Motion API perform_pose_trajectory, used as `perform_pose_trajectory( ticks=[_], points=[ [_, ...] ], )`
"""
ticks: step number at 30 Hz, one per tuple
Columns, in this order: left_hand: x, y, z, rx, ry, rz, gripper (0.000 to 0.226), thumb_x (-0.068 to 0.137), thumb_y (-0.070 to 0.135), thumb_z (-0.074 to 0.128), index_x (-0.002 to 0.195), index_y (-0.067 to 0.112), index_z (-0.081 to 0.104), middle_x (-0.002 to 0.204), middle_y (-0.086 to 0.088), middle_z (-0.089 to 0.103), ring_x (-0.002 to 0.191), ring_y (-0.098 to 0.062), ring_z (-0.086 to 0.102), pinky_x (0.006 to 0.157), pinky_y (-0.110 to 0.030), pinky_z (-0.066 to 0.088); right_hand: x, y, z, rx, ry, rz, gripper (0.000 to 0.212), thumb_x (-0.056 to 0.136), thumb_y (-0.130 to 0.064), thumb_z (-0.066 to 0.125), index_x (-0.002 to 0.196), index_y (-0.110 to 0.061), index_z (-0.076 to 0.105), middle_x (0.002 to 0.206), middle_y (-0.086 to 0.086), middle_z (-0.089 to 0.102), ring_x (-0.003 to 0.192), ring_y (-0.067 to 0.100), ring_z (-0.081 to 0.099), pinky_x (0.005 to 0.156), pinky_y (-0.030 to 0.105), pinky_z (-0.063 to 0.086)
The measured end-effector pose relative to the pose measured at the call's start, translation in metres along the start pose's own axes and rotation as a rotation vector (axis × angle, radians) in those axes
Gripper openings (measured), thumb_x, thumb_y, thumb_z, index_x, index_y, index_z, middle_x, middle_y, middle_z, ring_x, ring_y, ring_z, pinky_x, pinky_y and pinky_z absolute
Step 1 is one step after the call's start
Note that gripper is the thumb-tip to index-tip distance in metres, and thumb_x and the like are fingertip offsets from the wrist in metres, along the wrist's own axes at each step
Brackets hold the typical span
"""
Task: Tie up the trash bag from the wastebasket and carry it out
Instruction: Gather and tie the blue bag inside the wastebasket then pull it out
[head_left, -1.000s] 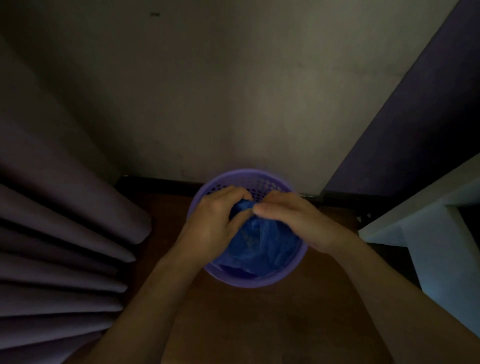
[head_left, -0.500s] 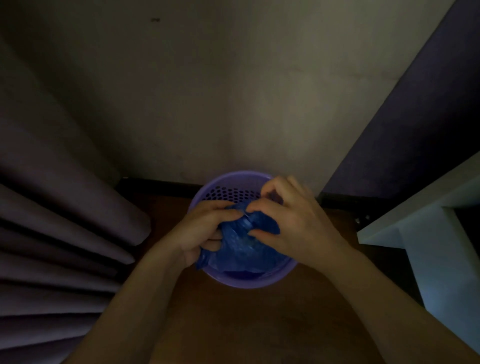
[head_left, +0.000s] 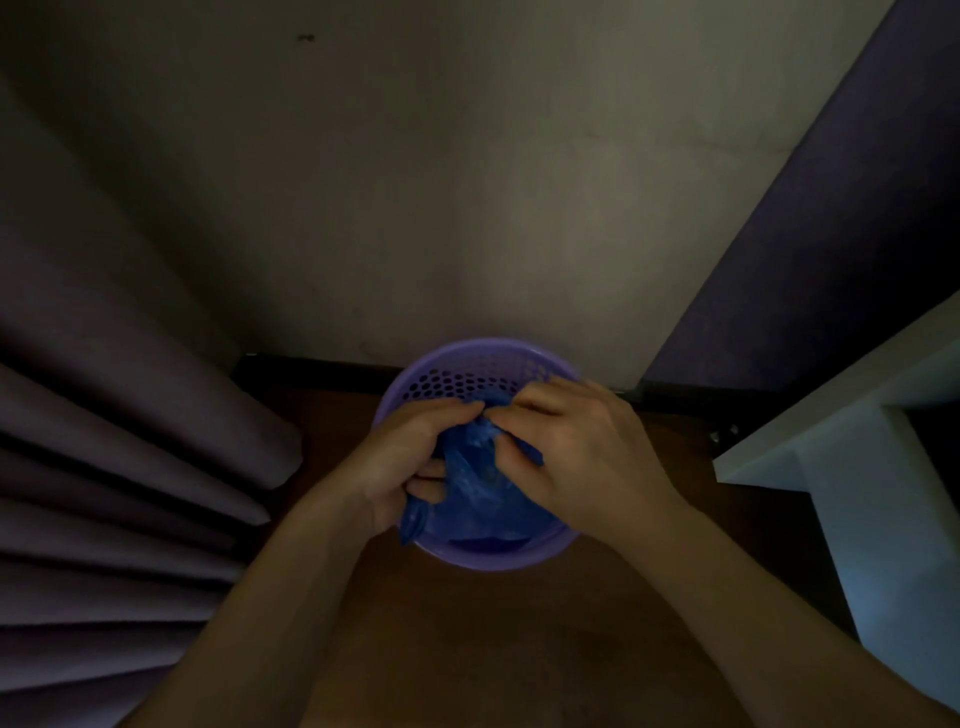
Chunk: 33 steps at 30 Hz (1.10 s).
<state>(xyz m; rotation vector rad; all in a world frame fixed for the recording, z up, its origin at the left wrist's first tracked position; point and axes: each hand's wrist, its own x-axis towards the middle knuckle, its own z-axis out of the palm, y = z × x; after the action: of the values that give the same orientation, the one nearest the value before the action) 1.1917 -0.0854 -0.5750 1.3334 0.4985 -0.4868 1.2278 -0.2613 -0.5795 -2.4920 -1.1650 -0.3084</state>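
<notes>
Over wastebasket (head_left: 457, 382), hands' grip lower now.

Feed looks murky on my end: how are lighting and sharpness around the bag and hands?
Head view: dim, no glare; corners are darkest; wide-angle lens splays the curtain folds outward; left hand and right hand are slightly soft; blue bag and purple basket remain readable.

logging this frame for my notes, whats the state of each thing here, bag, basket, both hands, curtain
trash bag: blue, gathered at the top, inside the basket, no finished knot visible
wastebasket: purple, perforated, upright on the floor by the wall
left hand: grip closed on the bag
right hand: grip closed on the bag's top
curtain: hanging in folds, left of the basket
</notes>
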Motion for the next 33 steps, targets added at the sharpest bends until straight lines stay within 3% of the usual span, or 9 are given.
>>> perform_pose_trajectory(
  ticks=[6, 8, 10, 13, 16, 19, 24, 27, 33],
  points=[
    [-0.001, 0.000, 0.004, 0.034, 0.037, 0.065, 0.024, 0.096, 0.034, 0.058, 0.074, 0.026, 0.064, 0.052, 0.008, 0.052, 0.037, -0.003, 0.038, 0.035, -0.018, 0.022, 0.002, -0.009, -0.002, 0.209, 0.096, 0.099, 0.018, 0.094, -0.027, 0.052, 0.086, -0.015, 0.063, 0.085, -0.002, 0.058, 0.076, 0.013, 0.054, 0.065, 0.029, 0.047],
    [-0.002, 0.001, 0.007, 0.072, 0.082, 0.110, 0.020, 0.097, 0.034, 0.056, 0.080, 0.026, 0.064, 0.053, 0.004, 0.057, 0.035, -0.008, 0.051, 0.033, -0.016, 0.029, 0.004, -0.009, -0.002, 0.408, 0.073, 0.190, 0.022, 0.096, -0.029, 0.050, 0.078, -0.017, 0.054, 0.080, -0.004, 0.050, 0.072, 0.011, 0.049, 0.065, 0.026, 0.042],
    [0.000, 0.000, 0.007, 0.108, 0.113, 0.154, 0.015, 0.097, 0.032, 0.057, 0.085, 0.025, 0.063, 0.066, -0.008, 0.064, 0.060, -0.014, 0.069, 0.036, -0.014, 0.039, 0.007, -0.008, -0.004, 0.652, 0.031, 0.315, 0.030, 0.098, -0.025, 0.053, 0.072, -0.011, 0.052, 0.071, -0.002, 0.048, 0.065, 0.010, 0.049, 0.064, 0.022, 0.040],
    [0.004, -0.003, -0.005, 0.204, 0.064, 0.203, 0.013, 0.092, 0.031, 0.065, 0.096, 0.018, 0.064, 0.069, 0.010, 0.064, 0.054, 0.004, 0.060, 0.046, -0.014, 0.045, 0.012, -0.003, -0.012, 1.041, 0.120, 0.610, 0.039, 0.100, -0.020, 0.054, 0.064, -0.007, 0.051, 0.061, 0.002, 0.048, 0.065, 0.008, 0.053, 0.069, 0.015, 0.043],
    [0.004, -0.004, -0.024, 0.299, -0.052, 0.182, 0.033, 0.080, 0.034, 0.077, 0.102, 0.014, 0.064, 0.071, 0.007, 0.060, 0.061, -0.004, 0.054, 0.053, -0.019, 0.043, 0.012, 0.006, -0.018, 1.299, 0.223, 0.791, 0.044, 0.097, -0.023, 0.058, 0.056, -0.014, 0.048, 0.058, 0.003, 0.047, 0.072, 0.021, 0.053, 0.079, 0.029, 0.045],
    [0.002, -0.006, -0.034, 0.334, -0.126, 0.212, 0.026, 0.078, 0.029, 0.070, 0.089, 0.008, 0.060, 0.072, -0.002, 0.056, 0.058, -0.009, 0.046, 0.051, -0.020, 0.040, 0.010, 0.012, -0.021, 1.433, 0.245, 0.862, 0.040, 0.095, -0.023, 0.063, 0.057, -0.015, 0.053, 0.064, 0.007, 0.049, 0.073, 0.025, 0.047, 0.083, 0.037, 0.041],
    [-0.001, -0.003, -0.038, 0.332, -0.024, 0.319, 0.017, 0.095, 0.018, 0.057, 0.087, 0.005, 0.064, 0.058, 0.001, 0.046, 0.052, -0.009, 0.041, 0.048, -0.018, 0.038, 0.013, 0.024, -0.025, 1.502, 0.260, 0.864, 0.023, 0.096, -0.011, 0.059, 0.075, -0.005, 0.067, 0.053, 0.000, 0.043, 0.055, 0.012, 0.043, 0.061, 0.023, 0.041],
    [-0.001, -0.001, -0.038, 0.343, 0.035, 0.418, 0.020, 0.098, 0.009, 0.052, 0.081, 0.003, 0.061, 0.052, 0.004, 0.054, 0.047, -0.006, 0.045, 0.046, -0.016, 0.038, 0.012, 0.030, -0.027, 1.164, 0.205, 0.723, 0.026, 0.100, -0.008, 0.053, 0.077, -0.004, 0.063, 0.050, -0.005, 0.051, 0.039, 0.009, 0.041, 0.044, 0.020, 0.037],
    [0.011, -0.005, -0.039, 0.277, 0.214, 0.475, 0.011, 0.097, 0.011, 0.056, 0.087, 0.007, 0.055, 0.069, -0.001, 0.067, 0.052, -0.009, 0.056, 0.045, -0.019, 0.042, 0.014, 0.029, -0.021, 1.108, 0.268, 0.709, 0.028, 0.097, -0.009, 0.059, 0.073, 0.006, 0.060, 0.039, -0.007, 0.039, 0.039, 0.013, 0.043, 0.047, 0.023, 0.043]
  ],
)
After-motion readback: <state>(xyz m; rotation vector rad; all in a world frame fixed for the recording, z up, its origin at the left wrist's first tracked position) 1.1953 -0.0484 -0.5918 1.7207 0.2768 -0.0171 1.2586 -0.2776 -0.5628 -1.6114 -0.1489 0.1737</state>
